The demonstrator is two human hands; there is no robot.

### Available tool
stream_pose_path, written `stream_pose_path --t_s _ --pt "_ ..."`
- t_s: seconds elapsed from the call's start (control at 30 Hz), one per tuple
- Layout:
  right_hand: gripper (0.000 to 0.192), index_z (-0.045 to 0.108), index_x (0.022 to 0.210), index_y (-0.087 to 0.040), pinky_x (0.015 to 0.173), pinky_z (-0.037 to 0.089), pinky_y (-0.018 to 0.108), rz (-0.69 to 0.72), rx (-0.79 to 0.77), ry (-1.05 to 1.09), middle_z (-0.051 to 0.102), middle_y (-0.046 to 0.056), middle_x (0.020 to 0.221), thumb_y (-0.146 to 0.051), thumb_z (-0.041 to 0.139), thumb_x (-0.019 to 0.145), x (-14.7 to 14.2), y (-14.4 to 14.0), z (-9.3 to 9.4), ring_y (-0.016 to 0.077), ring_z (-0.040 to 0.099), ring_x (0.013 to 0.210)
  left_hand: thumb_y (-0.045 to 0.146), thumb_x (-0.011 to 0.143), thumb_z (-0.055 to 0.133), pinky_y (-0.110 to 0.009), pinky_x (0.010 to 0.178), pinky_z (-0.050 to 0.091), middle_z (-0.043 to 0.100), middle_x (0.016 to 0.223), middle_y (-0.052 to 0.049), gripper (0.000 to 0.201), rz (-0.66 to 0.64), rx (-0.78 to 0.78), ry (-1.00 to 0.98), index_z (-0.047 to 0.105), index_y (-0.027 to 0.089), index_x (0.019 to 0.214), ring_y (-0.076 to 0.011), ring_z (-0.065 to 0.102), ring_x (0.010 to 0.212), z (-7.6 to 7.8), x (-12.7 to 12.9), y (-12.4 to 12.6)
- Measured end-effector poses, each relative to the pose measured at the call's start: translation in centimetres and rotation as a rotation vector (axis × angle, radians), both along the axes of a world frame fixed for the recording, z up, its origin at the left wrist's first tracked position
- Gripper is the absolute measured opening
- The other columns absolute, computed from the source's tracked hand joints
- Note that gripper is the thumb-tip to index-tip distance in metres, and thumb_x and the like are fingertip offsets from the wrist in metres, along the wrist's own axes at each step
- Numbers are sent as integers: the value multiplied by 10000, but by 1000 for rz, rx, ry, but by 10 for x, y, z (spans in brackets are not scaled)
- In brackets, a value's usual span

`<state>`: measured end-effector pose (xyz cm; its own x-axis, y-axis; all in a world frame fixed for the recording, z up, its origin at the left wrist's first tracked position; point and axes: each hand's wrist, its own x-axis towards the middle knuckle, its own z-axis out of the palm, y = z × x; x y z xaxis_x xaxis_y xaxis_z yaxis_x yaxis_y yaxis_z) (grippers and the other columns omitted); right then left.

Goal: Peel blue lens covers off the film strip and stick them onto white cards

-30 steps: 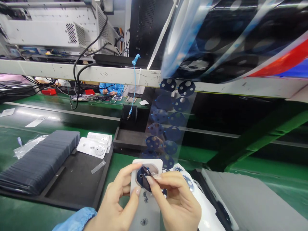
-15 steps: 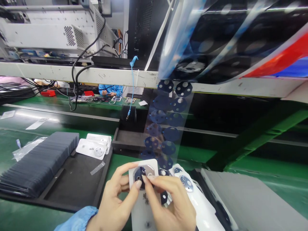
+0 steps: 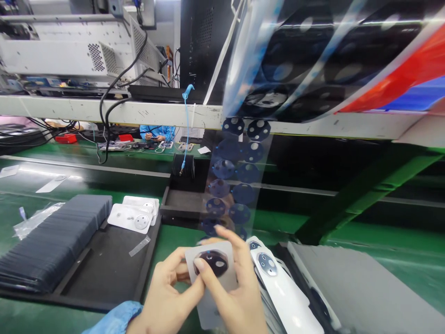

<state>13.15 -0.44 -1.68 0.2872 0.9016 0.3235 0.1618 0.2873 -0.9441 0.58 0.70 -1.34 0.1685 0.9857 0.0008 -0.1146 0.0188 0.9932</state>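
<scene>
I hold a pale grey back cover (image 3: 212, 283) upright between both hands, low in front of me. My left hand (image 3: 170, 297) pinches its left edge, thumb near the round camera opening. My right hand (image 3: 236, 297) lies across the right side, the thumb pressing on a dark glossy lens film (image 3: 212, 262) that sits in that opening, the forefinger stretched up past the top edge. Both hands are closed on the cover; neither is free.

As I judge it, the film could set down skewed or trap a bubble if my thumb slides instead of pressing straight, and a bare fingertip could smear the gloss. The cover is thin and smooth and could twist in so light a pinch.

Just right of my grip lies a white cover (image 3: 281, 292) with a silver camera ring, on a stack of others. Beyond my fingers hangs a clear strip (image 3: 232, 181) carrying round dark blue films in pairs. To the left sit a black foam tray (image 3: 104, 264), a row of dark grey sheets (image 3: 52, 236) and two more white covers (image 3: 134, 214) on the green bench (image 3: 375, 260).
</scene>
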Motion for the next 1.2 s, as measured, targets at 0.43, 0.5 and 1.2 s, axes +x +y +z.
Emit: stream_pose_path --t_s 0.43,0.5,1.2 --pt "301 660 1006 -244 727 544 249 374 -213 126 692 5 876 -534 600 951 29 6 12 190 678 852 385 750 880 -261 688 627 840 813 -58 423 -137 -171 -169 654 180 1043 -206 793 725 3 -8 12" --pt "302 658 1100 -248 718 563 270 470 -214 184 711 24 947 -505 618 946 34 8 12 198 694 858 431 792 842 -259 650 618 820 739 -42 401 -163 -175 -206 643 175 1029 -190 772 648 4 -10 14" --pt "1375 50 1595 -497 820 626 580 -203 -87 -441 351 71 1637 -78 807 527 -13 -24 -111 508 568 1295 508 905 607 -231 559 433 531 613 50 387 -207 122 307 481 235 663 -161 540 586 -22 3 30"
